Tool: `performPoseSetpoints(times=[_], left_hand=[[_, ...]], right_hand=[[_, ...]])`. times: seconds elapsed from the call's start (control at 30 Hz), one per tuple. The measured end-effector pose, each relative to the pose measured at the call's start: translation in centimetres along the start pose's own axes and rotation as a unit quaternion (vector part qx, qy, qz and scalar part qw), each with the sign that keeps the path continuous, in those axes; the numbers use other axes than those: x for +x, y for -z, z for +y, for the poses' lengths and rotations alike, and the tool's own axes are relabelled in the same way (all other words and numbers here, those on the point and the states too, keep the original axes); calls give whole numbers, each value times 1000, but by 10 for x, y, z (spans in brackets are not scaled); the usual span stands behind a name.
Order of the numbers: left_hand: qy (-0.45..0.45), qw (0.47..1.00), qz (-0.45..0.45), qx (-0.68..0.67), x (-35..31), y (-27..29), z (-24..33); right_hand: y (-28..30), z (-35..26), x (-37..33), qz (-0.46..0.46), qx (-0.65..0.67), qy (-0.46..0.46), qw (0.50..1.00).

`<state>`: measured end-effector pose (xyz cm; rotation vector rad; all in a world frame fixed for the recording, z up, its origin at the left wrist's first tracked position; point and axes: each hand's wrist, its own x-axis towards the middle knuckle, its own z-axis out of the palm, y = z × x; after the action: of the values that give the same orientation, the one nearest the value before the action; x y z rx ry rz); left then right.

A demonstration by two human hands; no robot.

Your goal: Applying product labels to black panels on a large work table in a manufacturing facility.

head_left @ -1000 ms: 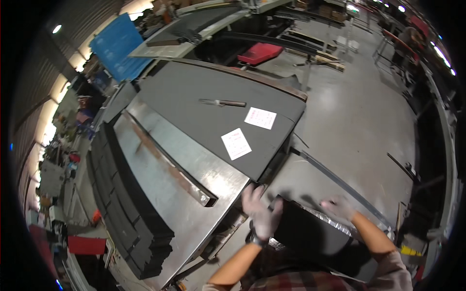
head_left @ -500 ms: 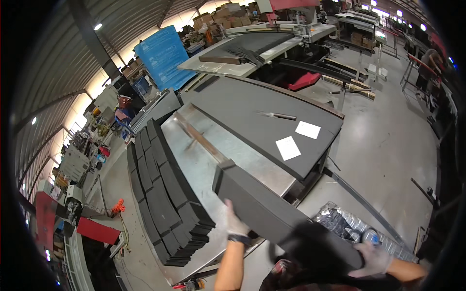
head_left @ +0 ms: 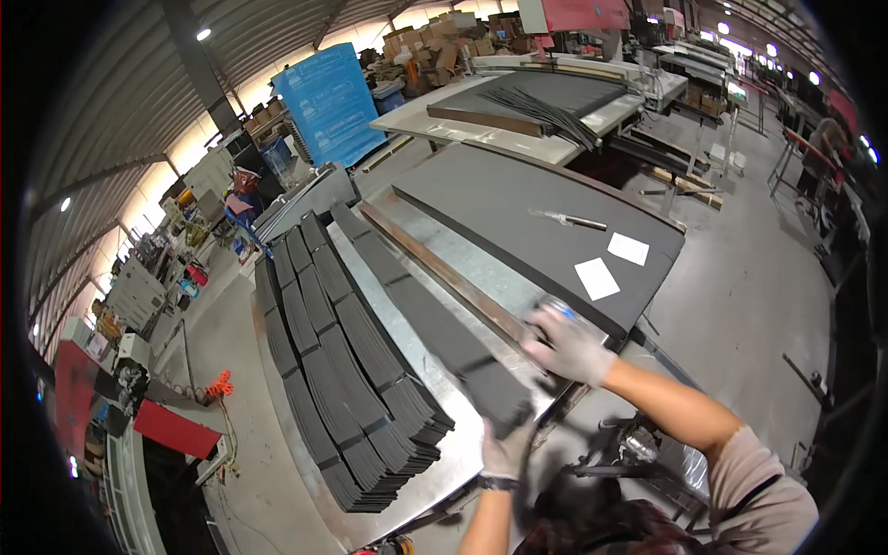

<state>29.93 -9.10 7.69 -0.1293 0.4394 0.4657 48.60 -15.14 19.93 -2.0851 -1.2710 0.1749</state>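
Observation:
A long bundle of dark grey strips, bound with bands, lies lengthwise on the metal table. At its near end is my gloved left hand, closed around the end, with the fingers partly hidden. Further right, my gloved right hand is over the table beside the brown metal bar. That hand is smeared by motion and closed around a small shiny object with some blue, whose kind I cannot make out. Several similar banded bundles are stacked to the left.
Beyond the bar is a dark grey sheet stack with two white papers and a slim handled tool on it. Another table holds loose dark strips. An orange coiled hose hangs at left.
The bundle, held by both hands before, now lies flat along the bar. My right hand has left its near end and moved up and left to the bar; my left hand stays with the bundle.

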Motion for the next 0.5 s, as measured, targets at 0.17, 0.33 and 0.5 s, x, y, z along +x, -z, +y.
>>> performPoseSetpoints(times=[0.17,0.33,0.5], left_hand=[[-42,995,-2,96,28,45,-39],[-452,452,124,759,107,-51,-87],[-295,454,347,766,166,-75,-39]], right_hand=[[51,159,-181,69,-75,-152,983],[99,292,-369,-112,-33,-563,818],[61,406,-419,-289,65,-369,881]])
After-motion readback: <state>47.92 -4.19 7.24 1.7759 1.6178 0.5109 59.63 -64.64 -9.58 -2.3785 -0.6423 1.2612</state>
